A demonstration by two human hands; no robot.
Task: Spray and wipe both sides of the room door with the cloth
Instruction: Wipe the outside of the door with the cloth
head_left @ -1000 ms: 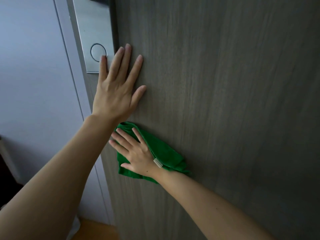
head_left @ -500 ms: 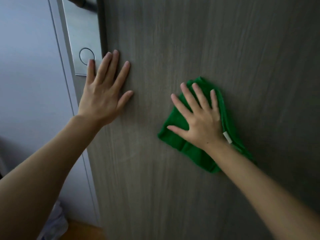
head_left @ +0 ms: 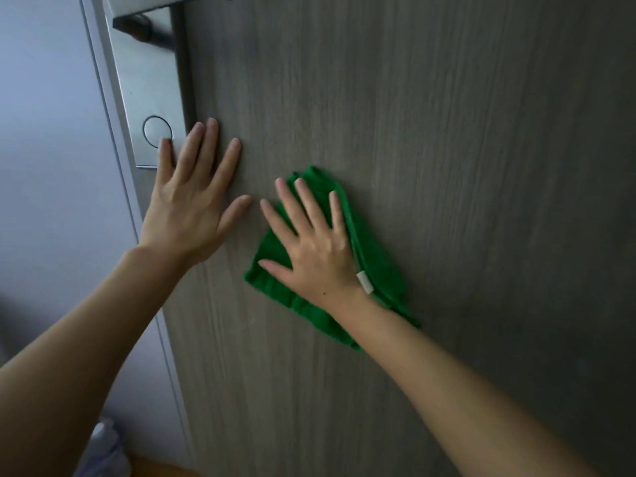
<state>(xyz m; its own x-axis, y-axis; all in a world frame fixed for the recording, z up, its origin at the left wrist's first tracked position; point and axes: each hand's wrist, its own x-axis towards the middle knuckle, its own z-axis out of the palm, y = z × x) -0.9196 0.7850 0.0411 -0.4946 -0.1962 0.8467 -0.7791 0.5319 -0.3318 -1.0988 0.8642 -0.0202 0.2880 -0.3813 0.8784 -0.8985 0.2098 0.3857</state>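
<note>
The grey-brown wood-grain door (head_left: 430, 132) fills most of the view. My left hand (head_left: 192, 204) lies flat on it with straight, spread fingers, just below and right of the metal lock plate (head_left: 148, 91). My right hand (head_left: 313, 242) presses a folded green cloth (head_left: 371, 256) flat against the door, fingers straight and spread. The cloth shows around the hand and under the wrist, with a small white tag at its edge. The two hands are a finger's width apart. No spray bottle is in view.
A dark lever handle (head_left: 144, 25) juts from the top of the lock plate. The door's edge (head_left: 117, 139) runs down the left, with a pale wall (head_left: 44, 166) beyond. Wooden floor (head_left: 155, 469) and something white (head_left: 103, 452) show at the bottom left.
One second ago my right hand and the cloth were low, under my left wrist. They swept up and right, then came back left beside my left hand. My left hand stayed flat on the door.
</note>
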